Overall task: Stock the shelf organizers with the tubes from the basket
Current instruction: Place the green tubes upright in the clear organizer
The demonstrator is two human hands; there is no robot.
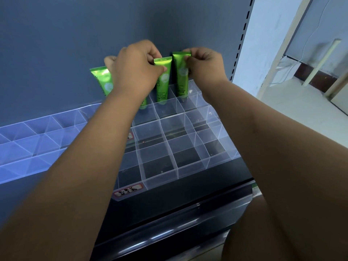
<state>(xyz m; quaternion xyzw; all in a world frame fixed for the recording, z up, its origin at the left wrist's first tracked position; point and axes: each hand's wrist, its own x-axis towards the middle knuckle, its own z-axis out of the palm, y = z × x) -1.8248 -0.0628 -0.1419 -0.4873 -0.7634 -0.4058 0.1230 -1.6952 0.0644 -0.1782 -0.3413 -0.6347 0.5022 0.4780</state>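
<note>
My left hand (137, 66) pinches the middle tube (162, 85), my right hand (205, 62) the right tube (182, 80), near their tops to stand them upright in the far row of the organizer (169, 162).

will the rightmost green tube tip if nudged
Probably not far: the rightmost tube stands in a clear organizer cell whose walls should catch it. Most of it rises above them, so it may lean. Its glossy skin looks slippery where the right hand pinches it.
</note>
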